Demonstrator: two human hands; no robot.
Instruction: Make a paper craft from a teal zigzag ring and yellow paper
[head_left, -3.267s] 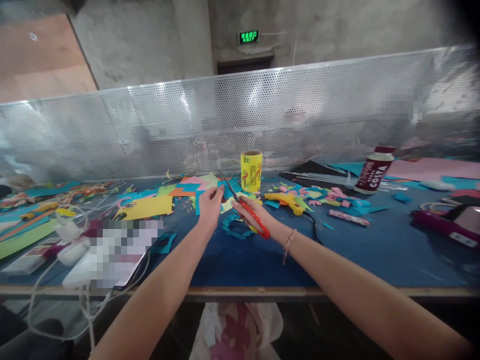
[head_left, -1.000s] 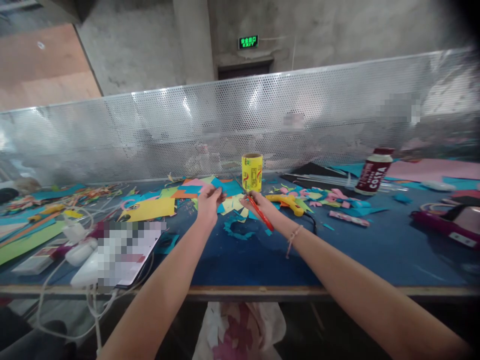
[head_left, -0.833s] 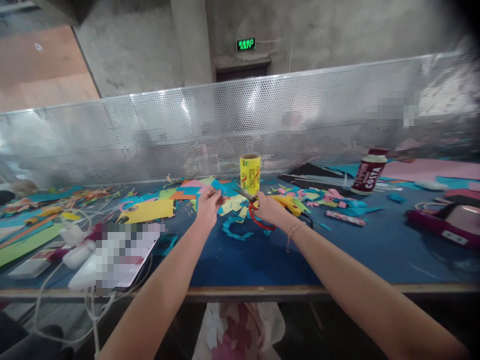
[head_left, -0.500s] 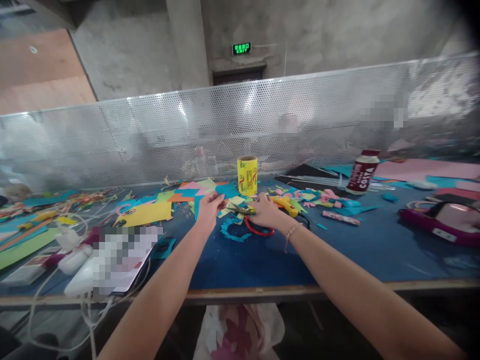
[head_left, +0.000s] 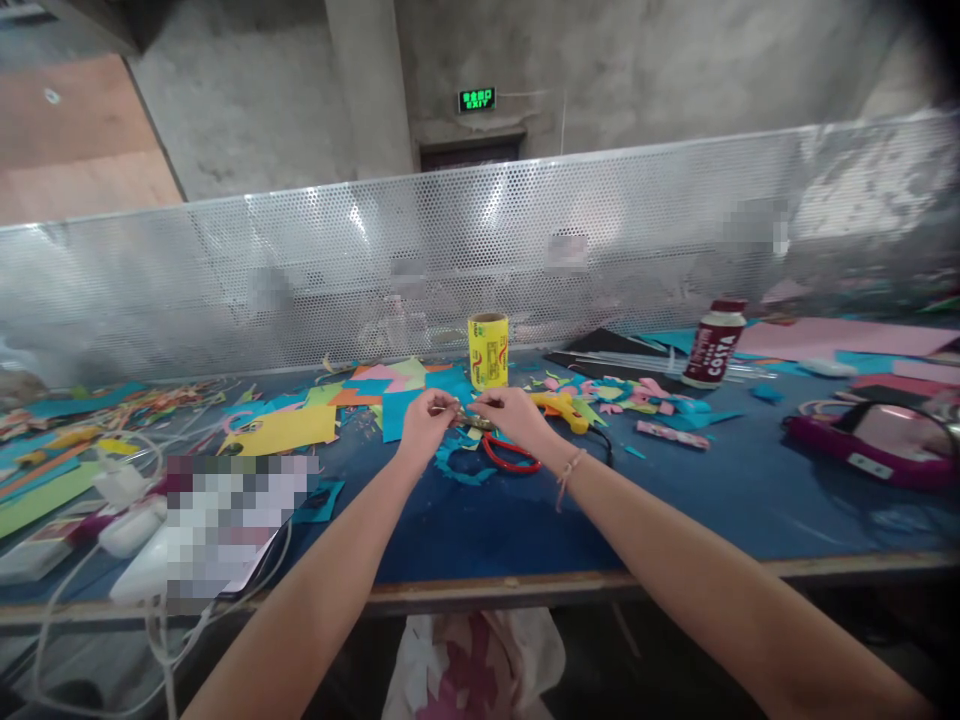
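In the head view, my left hand [head_left: 431, 420] and my right hand [head_left: 514, 415] meet over the middle of the table, fingertips pinched and nearly touching. Whatever lies between the fingers is too small to make out. Under the right hand rest scissors with red handles [head_left: 512, 455], their blades partly hidden. A curved strip of fringed blue paper [head_left: 461, 468] lies flat just below both hands. Behind them a roll with a yellow label [head_left: 488, 352] stands upright. To the right of my right hand is a yellow glue gun [head_left: 564, 408].
Colored paper sheets [head_left: 289, 430] and scraps [head_left: 622, 392] are spread over the blue table [head_left: 675, 520]. A Costa bottle [head_left: 715, 345] stands at right, near a purple object [head_left: 874, 450]. White cables [head_left: 49, 610] and chargers crowd the left. A perforated metal screen [head_left: 480, 240] runs behind.
My right hand has come off the scissors and moved left, its fingertips meeting the left hand's. The left hand stays nearly in place. The whole view shifts slightly.
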